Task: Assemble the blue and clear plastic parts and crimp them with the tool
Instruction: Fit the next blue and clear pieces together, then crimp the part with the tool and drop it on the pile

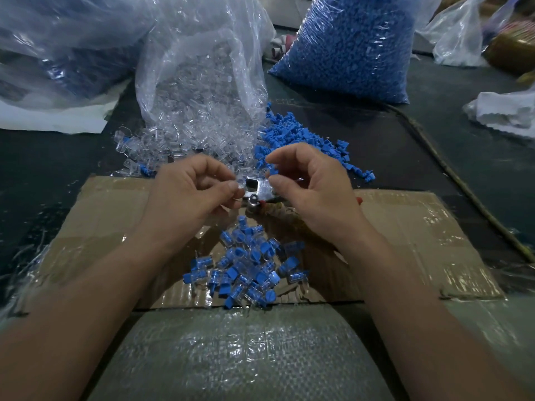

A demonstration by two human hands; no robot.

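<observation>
My left hand (197,192) pinches a small clear part (239,185) between thumb and forefinger. The part is too glassy to say which way it points. My right hand (312,192) is just right of it with fingers curled; I cannot tell if it holds something. The tool (256,190) lies on the cardboard (110,204) below both hands, its long axis left to right, metal head to the left, handle mostly hidden under my right hand. The assembled pieces (249,270) lie heaped nearer to me.
</observation>
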